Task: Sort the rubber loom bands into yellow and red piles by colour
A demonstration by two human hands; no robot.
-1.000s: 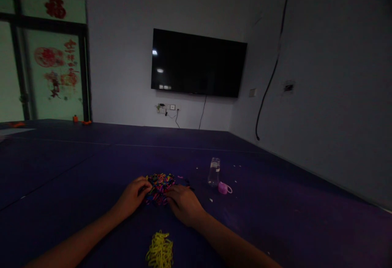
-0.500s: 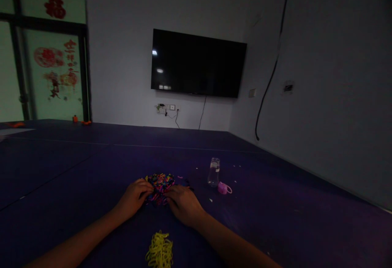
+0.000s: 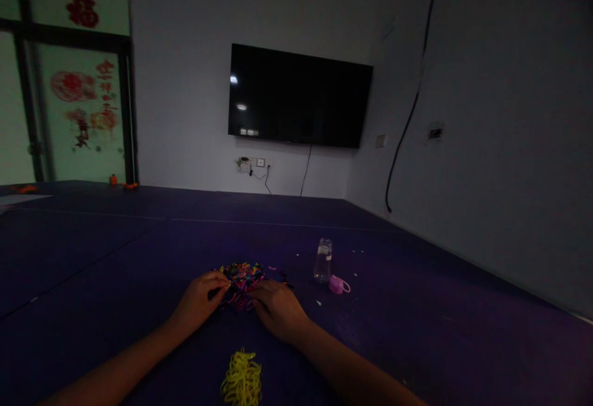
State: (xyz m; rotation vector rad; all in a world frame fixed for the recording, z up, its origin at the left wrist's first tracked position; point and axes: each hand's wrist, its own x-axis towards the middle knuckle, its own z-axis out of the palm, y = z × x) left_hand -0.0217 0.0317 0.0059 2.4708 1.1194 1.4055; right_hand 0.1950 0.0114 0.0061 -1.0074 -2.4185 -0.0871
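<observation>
A loose heap of small multicoloured rubber bands (image 3: 241, 276) lies on the dark purple surface between my hands. At its left edge, my left hand (image 3: 200, 298) has thumb and index finger pinched together, with a bit of yellow band at the tips. My right hand (image 3: 278, 308) rests on the right side of the heap, its fingers stretched over the bands and the thumb slightly apart; the fingertips are partly hidden among the bands. Nearer to me, below both hands, sits a separate pile of yellow rubber bands (image 3: 242, 380).
A clear bottle (image 3: 323, 262) stands uncapped to the right, with its pink looped lid (image 3: 339, 284) beside it. White scraps (image 3: 319, 303) are scattered around them. Far off are a wall-mounted television (image 3: 300, 96), a hanging black cable (image 3: 407, 128) and small orange objects (image 3: 130, 186) near the door.
My left fingers have shifted slightly at the edge of the heap and now pinch a bit of yellow band. My right hand and the yellow pile have stayed in place.
</observation>
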